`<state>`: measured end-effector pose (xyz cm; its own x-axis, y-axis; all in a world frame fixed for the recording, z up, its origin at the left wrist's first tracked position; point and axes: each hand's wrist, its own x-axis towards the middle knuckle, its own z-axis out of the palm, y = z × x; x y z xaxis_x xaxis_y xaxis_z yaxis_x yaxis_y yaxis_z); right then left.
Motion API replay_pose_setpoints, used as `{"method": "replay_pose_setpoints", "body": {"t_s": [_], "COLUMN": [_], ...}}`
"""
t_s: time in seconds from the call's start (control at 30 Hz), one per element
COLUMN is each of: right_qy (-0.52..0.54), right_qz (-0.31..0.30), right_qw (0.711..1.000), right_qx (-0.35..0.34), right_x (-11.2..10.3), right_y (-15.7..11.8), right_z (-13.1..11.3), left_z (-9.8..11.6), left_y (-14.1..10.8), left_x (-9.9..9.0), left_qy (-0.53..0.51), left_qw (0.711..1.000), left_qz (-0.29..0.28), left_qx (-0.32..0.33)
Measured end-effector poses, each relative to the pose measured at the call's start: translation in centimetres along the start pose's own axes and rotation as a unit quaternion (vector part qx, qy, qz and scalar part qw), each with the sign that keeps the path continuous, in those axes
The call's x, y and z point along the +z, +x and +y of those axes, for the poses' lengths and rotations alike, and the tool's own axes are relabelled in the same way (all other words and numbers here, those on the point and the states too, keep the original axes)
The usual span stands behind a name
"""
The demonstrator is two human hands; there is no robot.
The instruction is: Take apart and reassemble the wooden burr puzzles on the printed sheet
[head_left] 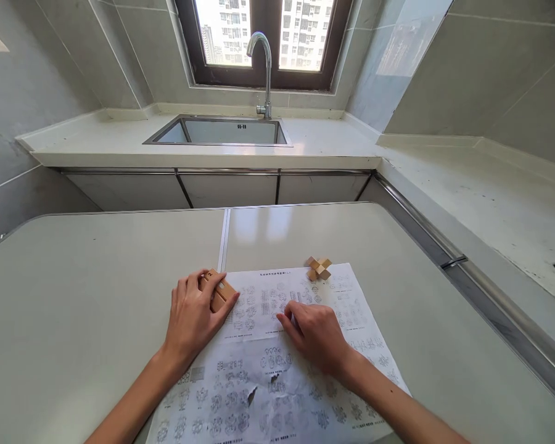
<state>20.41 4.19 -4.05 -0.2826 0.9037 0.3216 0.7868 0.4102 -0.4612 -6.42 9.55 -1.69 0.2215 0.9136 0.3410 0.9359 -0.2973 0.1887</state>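
Note:
A large printed instruction sheet [254, 345], covered in small diagrams and torn in places, lies on the table. My left hand [192, 305] rests at its upper left corner, fingers and thumb around a flat wooden puzzle block [222, 293] with a dark mark on top. Part of the block is hidden beneath the fingers. Over the middle right of the sheet is my right hand [317, 333], its fingers curled in and nothing visible in them. Beyond it, on the sheet's top edge, stands a small star-shaped wooden burr puzzle [318, 269].
The pale table [97, 296] has a seam [224, 237] running away from me. Behind it is a counter [328, 132] with a sink [231, 131] and a tall faucet [267, 74] under a window. Another counter [490, 185] runs along the right.

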Motion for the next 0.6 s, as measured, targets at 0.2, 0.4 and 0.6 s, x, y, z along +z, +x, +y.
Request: {"method": "replay_pose_setpoints", "body": {"t_s": [0.2,0.4,0.6], "right_qy": [0.070,0.182,0.275], "right_qz": [0.018,0.067,0.144], "right_qw": [0.997,0.976,0.935], "right_qx": [0.027,0.098,0.170], "right_x": [-0.2,-0.8,-1.2], "right_y": [0.0,0.5,1.1], "right_z": [0.2,0.8,1.6], "left_z": [0.0,2.3,4.4], "left_y": [0.1,-1.2,-2.1], "left_x": [-0.1,-0.8,-1.2], "left_qy": [0.029,-0.016,-0.076], "left_qw": [0.998,0.995,0.977], "left_qz": [0.004,0.050,0.034], "left_qx": [-0.053,0.080,0.196]}}
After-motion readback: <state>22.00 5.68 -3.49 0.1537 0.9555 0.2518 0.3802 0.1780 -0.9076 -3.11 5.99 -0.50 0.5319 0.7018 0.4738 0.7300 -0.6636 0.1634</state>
